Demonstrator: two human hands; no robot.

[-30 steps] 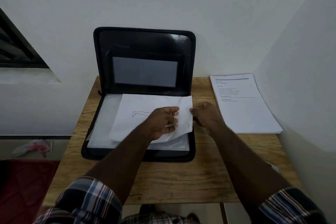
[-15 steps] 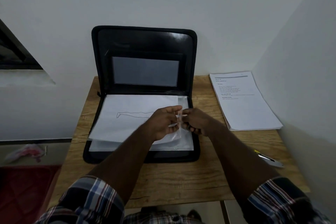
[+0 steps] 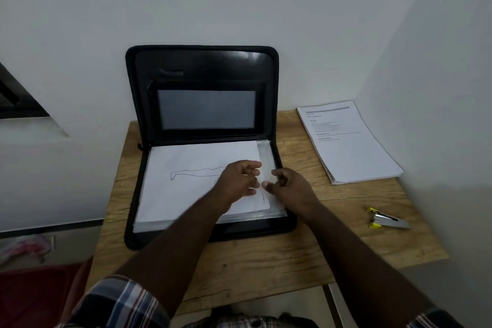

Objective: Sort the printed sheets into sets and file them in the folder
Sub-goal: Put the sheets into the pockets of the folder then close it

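No wording can be made out anywhere. The top sheet of the paper stack (image 3: pixel 348 141), right of the open folder (image 3: pixel 202 104), carries a grey header bar and several lines of small print with bold headings, all too blurred to read. The sheet in the folder (image 3: pixel 191 181) bears a short line of tiny print along its right edge, perhaps a caption, also illegible.

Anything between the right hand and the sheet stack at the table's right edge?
Nothing visible. Only bare table lies between the right hand and the stack; the stapler sits nearer the front edge, off that path.
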